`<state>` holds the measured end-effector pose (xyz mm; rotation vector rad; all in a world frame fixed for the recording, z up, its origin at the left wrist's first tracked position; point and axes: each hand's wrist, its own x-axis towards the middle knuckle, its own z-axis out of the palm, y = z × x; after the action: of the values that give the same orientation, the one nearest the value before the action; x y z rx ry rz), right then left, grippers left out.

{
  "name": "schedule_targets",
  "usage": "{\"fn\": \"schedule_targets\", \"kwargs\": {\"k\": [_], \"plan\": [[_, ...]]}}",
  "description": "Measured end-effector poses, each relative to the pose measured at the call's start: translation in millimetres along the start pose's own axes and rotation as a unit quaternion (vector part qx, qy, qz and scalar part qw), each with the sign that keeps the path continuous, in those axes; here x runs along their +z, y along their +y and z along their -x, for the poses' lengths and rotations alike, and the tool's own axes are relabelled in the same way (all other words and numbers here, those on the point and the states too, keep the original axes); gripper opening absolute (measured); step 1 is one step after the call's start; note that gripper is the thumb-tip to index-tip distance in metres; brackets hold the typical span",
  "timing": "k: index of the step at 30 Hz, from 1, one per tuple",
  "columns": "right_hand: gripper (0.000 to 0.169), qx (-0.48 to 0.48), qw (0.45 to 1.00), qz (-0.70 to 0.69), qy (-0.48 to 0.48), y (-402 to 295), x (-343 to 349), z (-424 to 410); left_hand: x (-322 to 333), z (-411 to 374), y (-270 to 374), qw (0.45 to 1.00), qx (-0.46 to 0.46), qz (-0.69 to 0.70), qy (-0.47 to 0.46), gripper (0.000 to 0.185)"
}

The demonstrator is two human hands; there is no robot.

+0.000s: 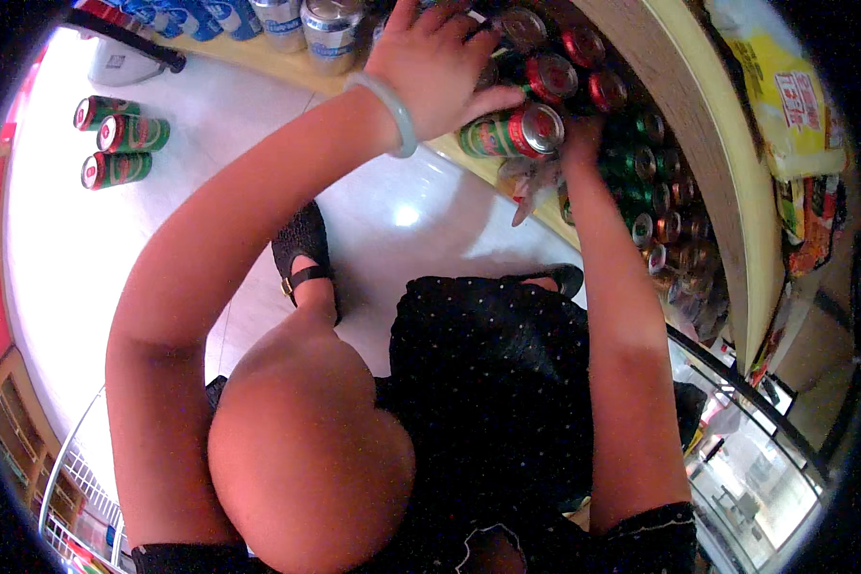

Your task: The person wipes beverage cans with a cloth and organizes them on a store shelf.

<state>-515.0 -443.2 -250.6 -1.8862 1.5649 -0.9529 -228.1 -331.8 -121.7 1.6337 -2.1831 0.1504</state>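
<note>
My left hand (441, 68), with a pale bangle on its wrist, reaches over cans on the lower shelf, fingers spread and some fingertips against the background of cans. Below its thumb, a green-and-red drink can (493, 138) leans at the shelf's front edge, its silver lid facing right. My right hand (583, 140) is just right of that lid, reaching in among the cans; its fingers are mostly hidden, so I cannot tell whether it grips anything. Several red-topped cans (552, 77) stand behind. Crumpled clear plastic (534, 185) hangs at the shelf edge under the leaning can.
Three green-and-red cans (135, 134) stand on the pale floor at left. Silver-and-blue cans (330, 36) line the shelf at top. A curved-looking upper shelf edge (717, 143) overhangs the right side, with yellow packages (782, 93) above. A wire rack (79, 466) is at lower left.
</note>
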Motion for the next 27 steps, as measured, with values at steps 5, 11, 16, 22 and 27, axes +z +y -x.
{"fn": "schedule_targets", "kwargs": {"k": [5, 11, 16, 22, 27], "plan": [[0.061, 0.094, 0.985, -0.134, -0.059, 33.5, -0.7, -7.7, 27.8, -24.5, -18.6, 0.988, 0.047, 0.019, 0.146, 0.046], [0.054, 0.214, 0.954, -0.196, -0.069, 76.5, -26.8, -17.6, 44.1, -94.8, 5.4, 0.995, -0.038, 0.095, -0.001, 0.049], [0.037, 0.368, 0.913, -0.098, -0.149, 15.8, -47.2, 0.6, 55.4, -97.0, 3.9, 0.986, -0.069, 0.131, -0.074, 0.046], [0.042, -0.073, 0.947, 0.285, -0.126, -122.3, -82.9, -7.2, 43.4, -87.5, -3.4, 0.975, -0.097, 0.166, -0.112, 0.043], [0.049, -0.096, 0.91, 0.388, -0.111, -105.3, -84.0, -99.6, 2.7, -78.8, 15.0, 0.93, -0.12, 0.27, -0.22, 0.04]]}}
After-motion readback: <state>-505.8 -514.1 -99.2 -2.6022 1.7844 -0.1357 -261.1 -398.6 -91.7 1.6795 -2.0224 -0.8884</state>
